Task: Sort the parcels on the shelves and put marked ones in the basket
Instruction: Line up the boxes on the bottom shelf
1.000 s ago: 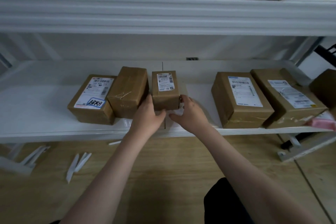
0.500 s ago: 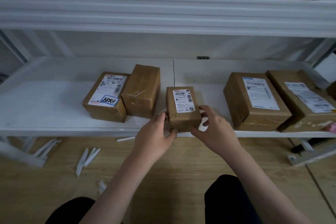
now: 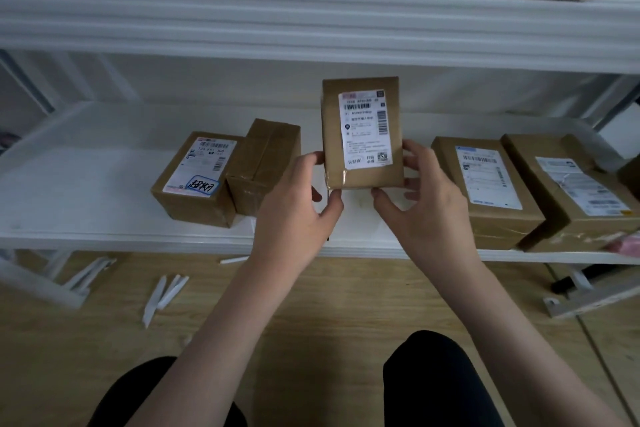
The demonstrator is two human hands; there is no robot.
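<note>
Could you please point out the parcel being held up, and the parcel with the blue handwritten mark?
held parcel (image 3: 362,135): head view, on its white label.
marked parcel (image 3: 194,180): head view, on its label.

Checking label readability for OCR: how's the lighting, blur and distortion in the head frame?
Head view: dim, flat light, no glare; held parcel label sharp enough to see barcodes, small print unreadable; both hands crisp; wide-angle bowing bends the shelf edge; far-right parcel softer.

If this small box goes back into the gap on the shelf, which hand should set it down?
Probably right. The right hand grips the small box with fingers up its side and thumb under its bottom edge, directly above the bare shelf gap. The left hand grips the other side, close to the taped box, so it has less room.
</note>
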